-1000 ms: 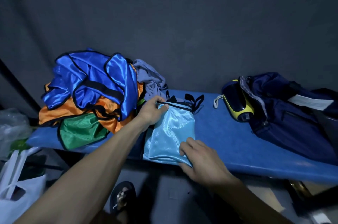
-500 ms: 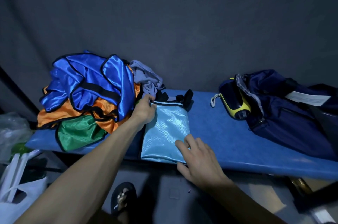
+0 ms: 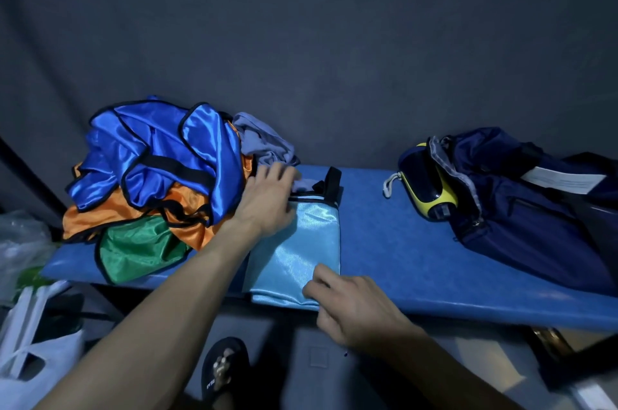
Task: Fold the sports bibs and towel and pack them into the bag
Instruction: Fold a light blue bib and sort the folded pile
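A light blue bib (image 3: pixel 301 252) lies folded into a narrow strip on the blue bench (image 3: pixel 418 259), its black trim at the far end. My left hand (image 3: pixel 267 202) rests flat on the bib's far left part, fingers spread. My right hand (image 3: pixel 347 302) holds the near right corner at the bench's front edge, fingers curled on the cloth. A pile of royal blue bibs (image 3: pixel 167 158), orange bibs (image 3: pixel 110 212) and a green bib (image 3: pixel 140 245) sits at the left. A grey towel (image 3: pixel 264 142) lies behind it. The navy bag (image 3: pixel 521 209) stands open at the right.
A yellow and black pouch (image 3: pixel 431 188) sits in the bag's mouth. White plastic bags (image 3: pixel 30 359) stand on the floor at the left. A foot in a black sandal (image 3: pixel 224 373) shows below the bench. A dark curtain hangs behind.
My left hand let go of the bib's far corner and slid flat over the cloth toward the pile. The bib has become narrower and neater. My right hand stayed at the near corner.
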### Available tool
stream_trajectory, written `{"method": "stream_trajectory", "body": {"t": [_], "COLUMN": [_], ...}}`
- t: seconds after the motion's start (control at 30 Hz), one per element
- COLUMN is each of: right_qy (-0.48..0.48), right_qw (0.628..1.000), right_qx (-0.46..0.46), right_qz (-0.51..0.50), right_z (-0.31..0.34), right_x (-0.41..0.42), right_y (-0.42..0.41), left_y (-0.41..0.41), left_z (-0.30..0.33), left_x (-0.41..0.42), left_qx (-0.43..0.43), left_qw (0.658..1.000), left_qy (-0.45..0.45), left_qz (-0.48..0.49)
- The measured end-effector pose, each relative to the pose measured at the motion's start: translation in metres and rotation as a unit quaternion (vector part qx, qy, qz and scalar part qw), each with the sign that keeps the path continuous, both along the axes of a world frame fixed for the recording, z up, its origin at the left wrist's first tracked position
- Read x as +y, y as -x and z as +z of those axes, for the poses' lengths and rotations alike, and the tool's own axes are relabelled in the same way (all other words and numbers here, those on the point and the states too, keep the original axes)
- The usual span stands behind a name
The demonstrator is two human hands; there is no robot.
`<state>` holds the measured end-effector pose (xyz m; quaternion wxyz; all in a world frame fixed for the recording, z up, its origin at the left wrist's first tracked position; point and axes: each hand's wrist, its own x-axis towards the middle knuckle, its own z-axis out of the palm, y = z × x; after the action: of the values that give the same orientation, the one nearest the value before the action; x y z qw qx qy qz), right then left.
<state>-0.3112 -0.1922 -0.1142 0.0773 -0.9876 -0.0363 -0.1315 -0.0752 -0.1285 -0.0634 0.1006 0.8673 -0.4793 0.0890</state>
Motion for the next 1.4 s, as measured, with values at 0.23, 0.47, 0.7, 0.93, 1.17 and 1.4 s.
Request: {"method": "stream_trajectory", "body": {"t": [0.23,0.47,0.7,0.93,1.17,1.4], "right_qy": [-0.271,-0.310,-0.238,-0.352,-0.550,-0.667], "right_qw": [0.937,0.907,0.917,0.896,0.801,0.702], "right_qx": [-0.110,-0.077,-0.113,-0.097,-0.048,0.051], "right_qz": [-0.193,-0.275,-0.299,-0.252,-0.233,-0.245], "right_z": [0.027,0.011,-0.011,-0.005,0.010,0.022], "right_x": [-0.045,-0.090,-0.092,-0.108,-0.115,-0.120], "right_y": [-0.046,-0.098,-0.117,-0.119,-0.125,-0.126], "left_y": [0.001,-0.013,-0.010,-0.011,-0.016,-0.016], "left_z": [-0.013,-0.026,-0.040,-0.052,-0.054,-0.053], "left_x": [-0.021,-0.020,-0.026,-0.028,-0.029,-0.028], "left_qx": [-0.037,0.034,0.108,0.136,0.184,0.197], "left_qw": [0.996,0.988,0.984,0.979,0.969,0.968], "left_qy": [0.015,0.110,0.131,0.152,0.162,0.156], "left_qz": [-0.079,-0.099,-0.045,-0.017,-0.006,-0.009]}}
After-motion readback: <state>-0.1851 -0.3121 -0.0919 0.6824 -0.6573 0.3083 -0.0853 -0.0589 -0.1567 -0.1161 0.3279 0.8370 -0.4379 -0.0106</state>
